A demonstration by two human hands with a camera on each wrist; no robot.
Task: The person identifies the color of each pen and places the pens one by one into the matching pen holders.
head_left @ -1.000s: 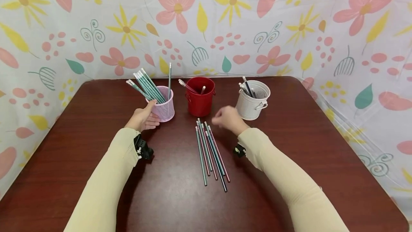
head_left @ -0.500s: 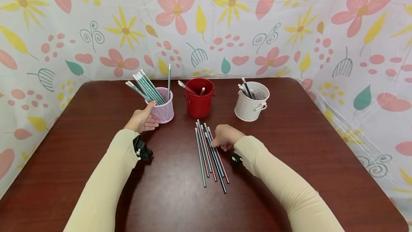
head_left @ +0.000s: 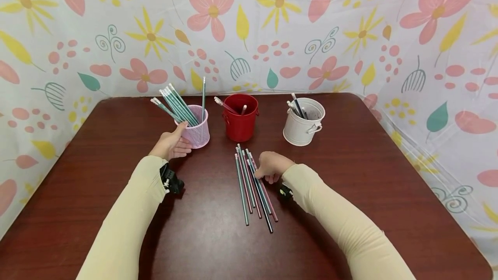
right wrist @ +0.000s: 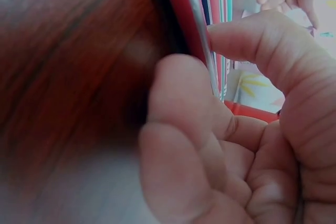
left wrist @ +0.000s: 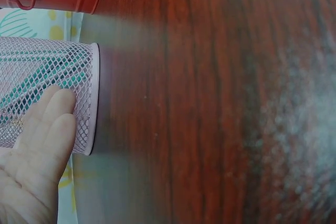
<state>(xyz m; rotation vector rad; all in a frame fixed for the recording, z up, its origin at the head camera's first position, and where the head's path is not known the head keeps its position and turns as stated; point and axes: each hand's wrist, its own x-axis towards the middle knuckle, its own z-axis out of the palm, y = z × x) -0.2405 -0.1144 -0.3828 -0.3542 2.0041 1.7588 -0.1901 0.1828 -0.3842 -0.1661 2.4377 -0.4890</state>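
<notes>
My left hand (head_left: pixel 173 144) rests against a pink mesh pencil cup (head_left: pixel 200 135), thumb at its rim and fingers stretched along its side. In the left wrist view, straight fingers (left wrist: pixel 58 135) lie along the mesh wall. Several teal pencils (head_left: pixel 177 105) with white erasers lean out of that cup. A loose bunch of teal, red and dark pencils (head_left: pixel 245 185) lies on the table, eraser ends away from me. At its right edge is my right hand (head_left: pixel 272 165). The right wrist view shows that thumb and forefinger pinching a red pencil (right wrist: pixel 181 11) at the bunch's side.
A red bucket (head_left: pixel 240 126) with a few pencils stands behind the bunch. To its right is a white bucket (head_left: pixel 297 131) holding dark pencils. The brown table (head_left: pixel 202 232) meets a flower-patterned cloth (head_left: pixel 241 20) at the back.
My right hand has come down and toward me from beside the white bucket to the pencil bunch, then stayed there. The left hand has kept its place at the pink cup.
</notes>
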